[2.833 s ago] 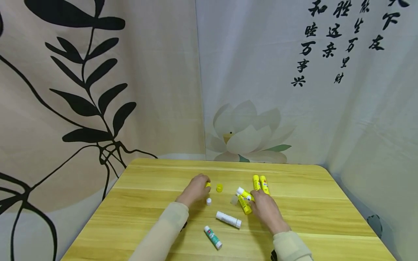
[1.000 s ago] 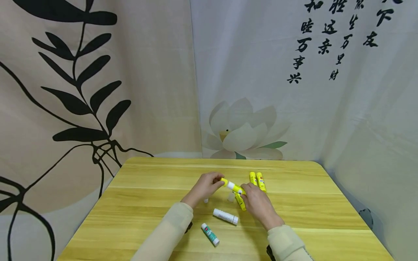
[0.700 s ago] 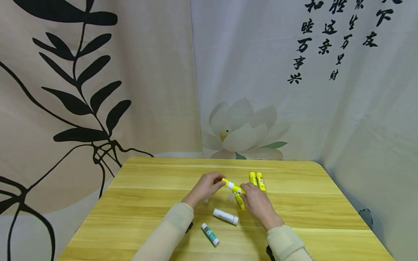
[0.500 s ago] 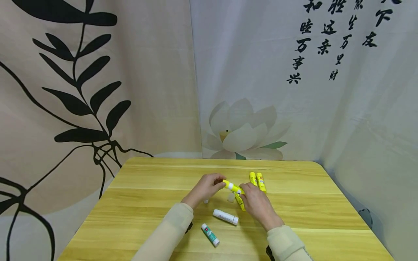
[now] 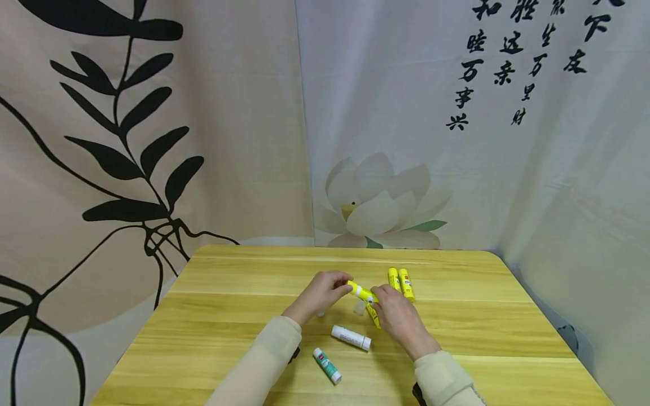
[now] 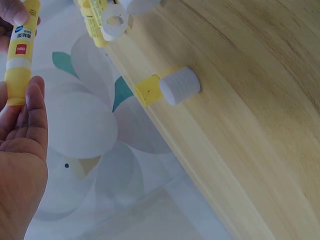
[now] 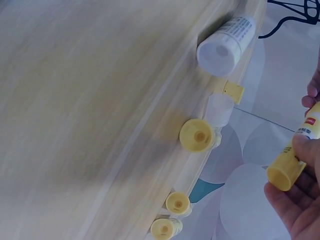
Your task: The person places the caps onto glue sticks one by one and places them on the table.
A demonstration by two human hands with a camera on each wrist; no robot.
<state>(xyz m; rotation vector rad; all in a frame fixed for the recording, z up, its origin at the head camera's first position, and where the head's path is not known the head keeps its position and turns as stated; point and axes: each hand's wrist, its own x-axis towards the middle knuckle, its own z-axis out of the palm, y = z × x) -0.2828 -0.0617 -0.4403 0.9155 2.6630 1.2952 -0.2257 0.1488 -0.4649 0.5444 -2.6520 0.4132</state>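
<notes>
A yellow glue stick [image 5: 365, 293] is held in the air, tilted, between both hands. My right hand [image 5: 401, 318] grips its body near the lower end. With thumb and fingertips, my left hand [image 5: 322, 293] pinches the yellow cap [image 6: 18, 82] at the other end; a white band shows between cap and body. Below lies another yellow glue stick [image 5: 373, 317], partly hidden by the right hand, beside a translucent cap [image 5: 359, 307]. In the left wrist view, a small white cap [image 6: 181, 86] stands on the table with a loose yellow cap [image 6: 147, 90] behind it.
Two yellow glue sticks [image 5: 406, 285] lie side by side towards the back of the wooden table [image 5: 244, 316]. A white glue stick [image 5: 351, 338] and a green-labelled one [image 5: 327, 366] lie nearer the front. A printed curtain [image 5: 244, 141] hangs behind the table.
The left hand brought the yellow cap from the left to the glue stick, which the right hand lifted. The white band between them has narrowed as the cap moved over the end.
</notes>
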